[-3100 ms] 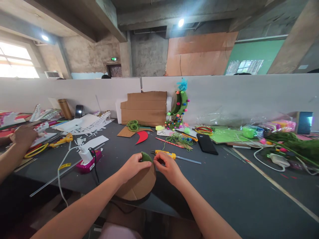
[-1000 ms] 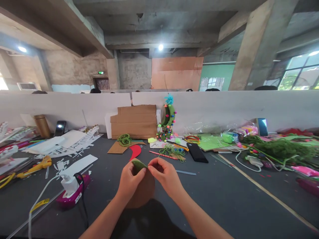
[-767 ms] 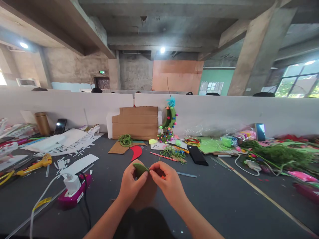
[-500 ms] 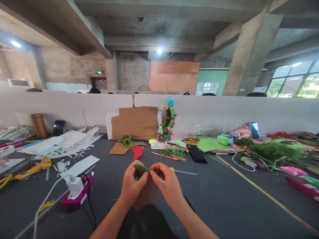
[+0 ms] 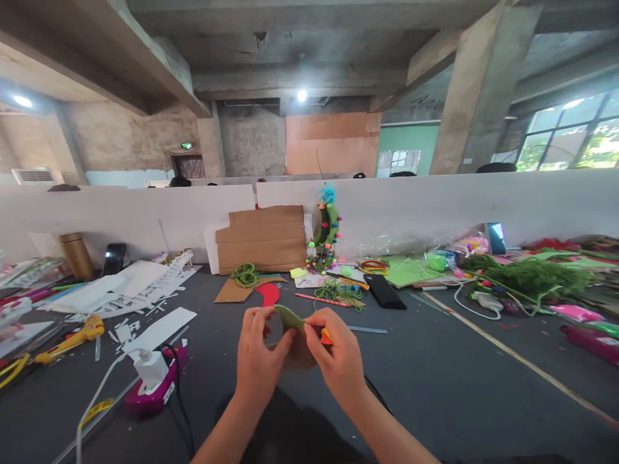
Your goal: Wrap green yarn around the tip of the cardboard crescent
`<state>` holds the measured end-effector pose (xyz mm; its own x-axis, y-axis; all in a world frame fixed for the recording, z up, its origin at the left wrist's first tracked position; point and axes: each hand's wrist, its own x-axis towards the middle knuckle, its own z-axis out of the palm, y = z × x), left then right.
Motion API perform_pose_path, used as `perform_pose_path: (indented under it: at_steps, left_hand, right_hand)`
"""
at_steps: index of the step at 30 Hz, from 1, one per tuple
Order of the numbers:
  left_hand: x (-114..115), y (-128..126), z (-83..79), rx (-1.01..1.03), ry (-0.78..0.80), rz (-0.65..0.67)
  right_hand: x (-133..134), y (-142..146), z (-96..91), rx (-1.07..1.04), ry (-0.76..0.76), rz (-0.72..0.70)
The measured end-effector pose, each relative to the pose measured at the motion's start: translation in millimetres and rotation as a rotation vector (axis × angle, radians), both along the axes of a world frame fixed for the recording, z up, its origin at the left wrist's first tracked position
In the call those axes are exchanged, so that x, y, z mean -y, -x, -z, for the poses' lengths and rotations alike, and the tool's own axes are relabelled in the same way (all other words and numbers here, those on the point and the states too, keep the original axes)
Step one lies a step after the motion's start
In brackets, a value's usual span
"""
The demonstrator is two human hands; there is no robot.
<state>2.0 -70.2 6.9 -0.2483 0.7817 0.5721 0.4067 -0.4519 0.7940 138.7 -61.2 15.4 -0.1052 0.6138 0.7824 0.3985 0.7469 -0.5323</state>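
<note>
Between my two hands is a curved green piece (image 5: 289,318) that looks covered with yarn. My left hand (image 5: 258,351) grips its left and lower side, with the thumb in front. At its right end, the thumb and forefinger of my right hand (image 5: 336,351) pinch the edge. A brown cardboard surface (image 5: 298,356) shows just below the green piece. Something orange (image 5: 326,336) peeks out by my right fingers, mostly hidden. Beyond my hands lie a red curved cutout (image 5: 269,294) and a loose heap of green yarn (image 5: 338,293).
A decorated green crescent (image 5: 331,225) with pompoms stands by the white partition. A black phone (image 5: 384,291) lies to the right of the yarn. On the left are a purple power strip (image 5: 149,399), a yellow glue gun (image 5: 72,341) and white paper scraps. Green tangled material (image 5: 536,277) lies far right.
Both hands have shifted slightly right with the green piece, and more of it shows now. An orange bit appears by my right fingers. The whole view has shifted a little.
</note>
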Motion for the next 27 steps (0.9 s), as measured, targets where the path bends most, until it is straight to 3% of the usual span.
perform_pose_path:
  at_steps: [2,6,9,19,27]
  left_hand:
    - [6,-6,0.8,0.067,0.065,0.068]
    - [16,-15,9.3,0.469,0.254,0.438]
    - [16,-18,15.8,0.679,0.272,0.476]
    - [-2,-11,19.6,0.743,0.403,0.474]
    - [-1,-10,19.0,0.703,0.428,0.505]
  right_hand:
    - [3,-6,2.4,0.028,-0.131,-0.007]
    - [6,-12,11.6,0.253,-0.471,-0.003]
    - [3,-11,21.4,0.461,-0.648,0.071]
    - [-8,2,38.5,0.499,-0.511,0.138]
    - [-11,2,44.1,0.512,-0.457,0.117]
